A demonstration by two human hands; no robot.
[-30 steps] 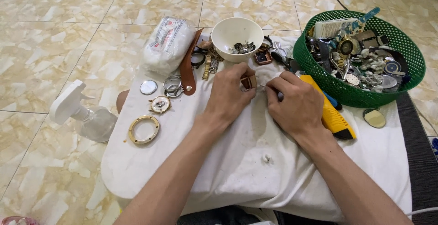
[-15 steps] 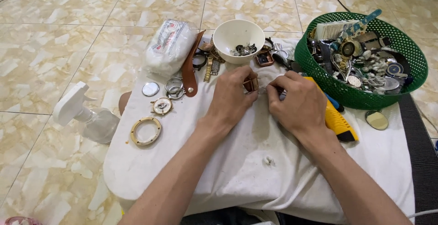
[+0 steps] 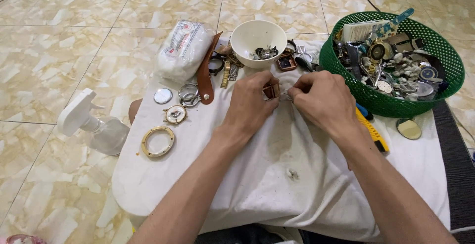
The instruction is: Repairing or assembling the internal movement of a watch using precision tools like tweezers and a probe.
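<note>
1. The left hand (image 3: 250, 103) pinched a small brown strap piece (image 3: 270, 90) between thumb and fingers, holding it just above the white cloth (image 3: 257, 184) so its end faced the other hand.
2. The right hand (image 3: 324, 100) met it from the opposite side, fingertips closed on something thin and metallic at the strap's end; what exactly it was I could not tell.
3. Both forearms rested on the cloth, probably to steady such fine work.
4. Parts lay within reach: a white bowl (image 3: 259, 42) of small metal bits just beyond the hands, a gold bezel ring (image 3: 158, 141), a watch dial (image 3: 175, 114), a round case back (image 3: 163, 96) and a brown leather strap (image 3: 205, 73) to the left.
5. A green basket (image 3: 396, 106) of watches and parts stood to the right, a yellow utility knife (image 3: 372, 130) partly under the right wrist.
6. The cloth covered a low table on a beige marbled tile floor (image 3: 74, 51); a clear spray bottle (image 3: 94, 127) stood at the table's left edge.
</note>
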